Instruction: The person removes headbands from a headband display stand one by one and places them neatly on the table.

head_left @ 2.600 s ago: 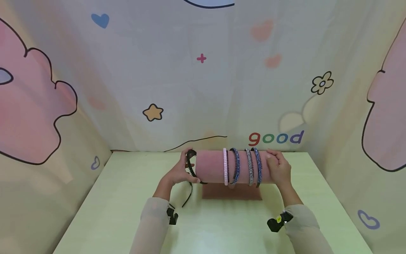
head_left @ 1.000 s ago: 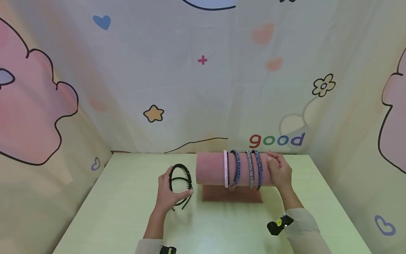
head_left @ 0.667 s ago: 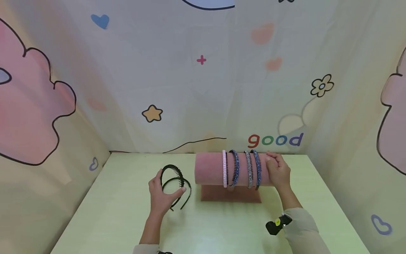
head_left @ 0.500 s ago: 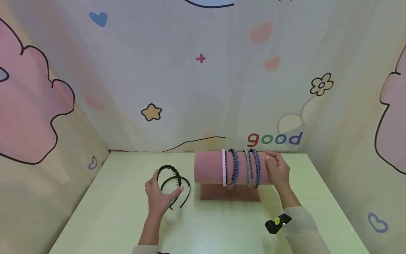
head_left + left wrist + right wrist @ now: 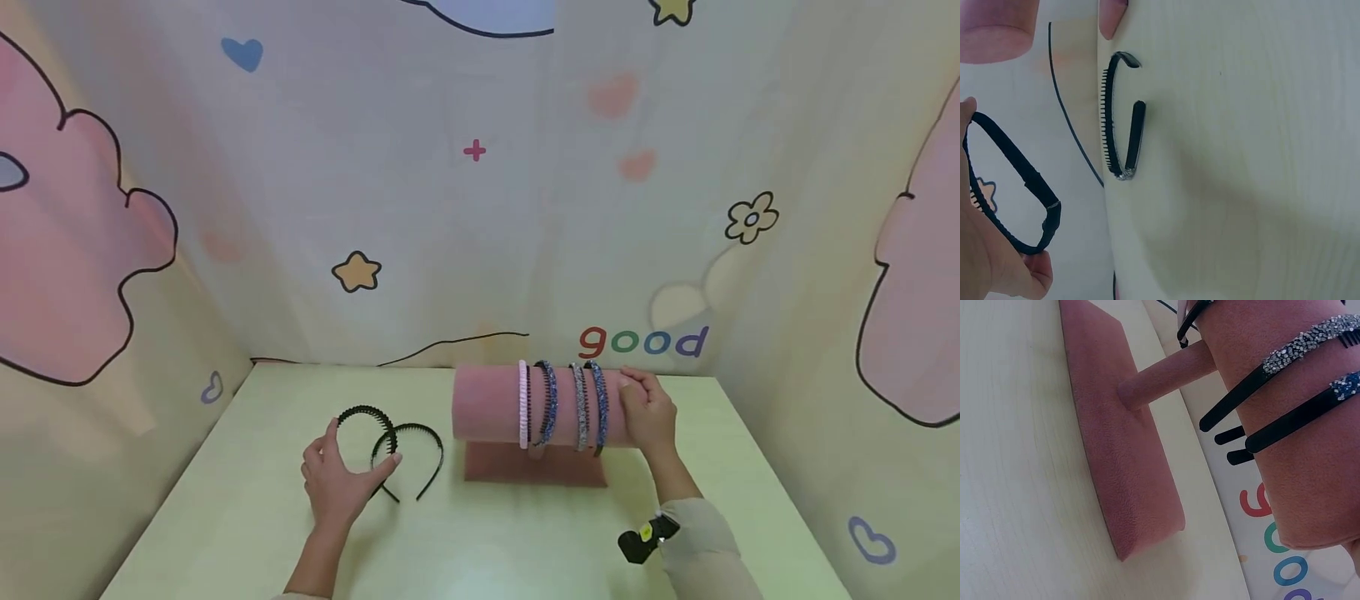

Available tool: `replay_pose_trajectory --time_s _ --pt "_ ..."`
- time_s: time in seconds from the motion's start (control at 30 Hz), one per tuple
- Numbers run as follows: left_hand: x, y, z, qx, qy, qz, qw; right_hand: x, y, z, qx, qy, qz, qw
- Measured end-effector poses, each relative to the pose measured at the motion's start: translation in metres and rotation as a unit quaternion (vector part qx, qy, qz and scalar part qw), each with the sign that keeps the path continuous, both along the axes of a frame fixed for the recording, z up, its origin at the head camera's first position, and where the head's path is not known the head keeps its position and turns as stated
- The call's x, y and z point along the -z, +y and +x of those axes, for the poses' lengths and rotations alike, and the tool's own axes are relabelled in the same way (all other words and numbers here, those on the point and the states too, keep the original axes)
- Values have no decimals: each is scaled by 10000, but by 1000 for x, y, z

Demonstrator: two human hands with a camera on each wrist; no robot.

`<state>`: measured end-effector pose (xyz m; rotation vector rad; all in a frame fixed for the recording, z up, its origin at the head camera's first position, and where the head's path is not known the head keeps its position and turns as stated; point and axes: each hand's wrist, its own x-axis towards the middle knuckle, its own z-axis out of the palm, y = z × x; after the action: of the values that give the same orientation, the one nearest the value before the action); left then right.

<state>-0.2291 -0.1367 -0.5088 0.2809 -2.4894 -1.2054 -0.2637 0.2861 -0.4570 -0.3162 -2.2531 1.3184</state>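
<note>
My left hand (image 5: 337,479) holds a black toothed headband (image 5: 365,410) upright between thumb and fingers, left of the pink display stand (image 5: 487,404). Behind it, a second black headband (image 5: 439,467) stands on the table; in the left wrist view this headband (image 5: 1108,119) shows its comb teeth and a sparkly patch. Several headbands are on the stand's roll: a light pink one (image 5: 523,406), a blue glittery one (image 5: 551,404), a silver one (image 5: 581,408) and another blue one (image 5: 601,408). At the roll's right end, my right hand (image 5: 651,417) grips it.
A flat pink base (image 5: 532,467) and a short post (image 5: 1166,378) carry the roll above the pale table (image 5: 480,542). A printed curtain (image 5: 420,208) rises along the table's back edge and both sides.
The left hand has drawn the black headband away from the roll's left end, leftwards and down, uncovering more of the second headband. The right hand keeps its hold on the roll.
</note>
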Motion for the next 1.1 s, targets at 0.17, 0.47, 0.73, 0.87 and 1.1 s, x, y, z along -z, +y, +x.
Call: replay_pose_trajectory --time_s 0.17,0.47,0.73,0.87,1.1 --pt "7 -4 -1 -148 -224 -72 9996 -1 2 3 -15 -152 -102 9998" --pt "19 -20 -7 -595 -582 -351 9959 -3 1 1 -11 3 -57 10000" --pt "17 -42 -20 -743 -725 -503 9933 -6 -2 0 -3 117 9 9999" --pt "23 -48 -26 -864 -872 -549 9909 -5 -2 1 -13 128 -14 9999" --pt "34 -53 -35 -1012 -1129 -337 9879 -2 -2 2 -26 115 3 9999"
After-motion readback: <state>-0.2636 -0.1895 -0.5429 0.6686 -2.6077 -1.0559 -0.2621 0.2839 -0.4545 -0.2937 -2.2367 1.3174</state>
